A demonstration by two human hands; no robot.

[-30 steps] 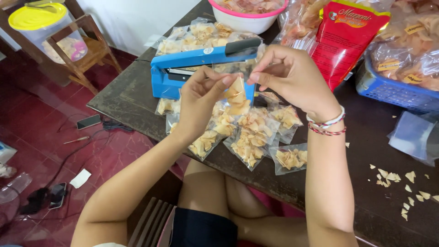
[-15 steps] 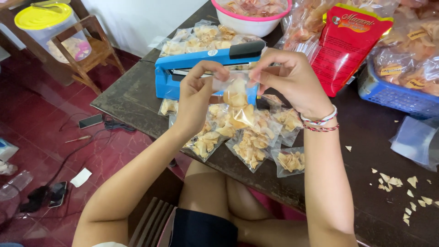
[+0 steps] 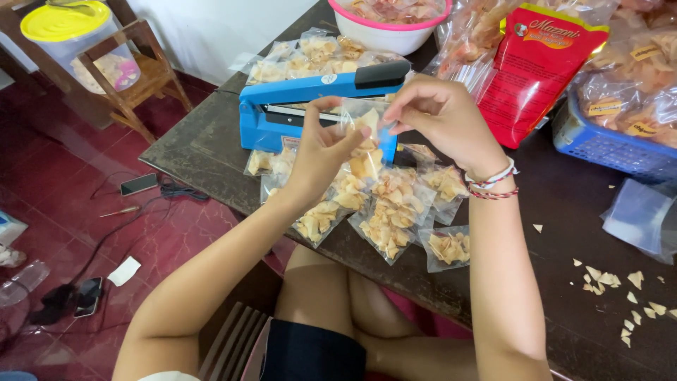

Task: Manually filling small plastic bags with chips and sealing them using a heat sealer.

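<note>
Both hands pinch a small clear plastic bag of pale chips (image 3: 364, 141) upright by its top, left hand (image 3: 321, 152) and right hand (image 3: 441, 120) either side, just before the blue heat sealer (image 3: 296, 106).

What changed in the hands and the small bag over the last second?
Both hands, left hand and right hand, lifted the small clear snack bag off the pile and up in front of the blue heat sealer, pinching its open top. The sealer, the filled bags on the table and the pink bowl stayed put.
</note>
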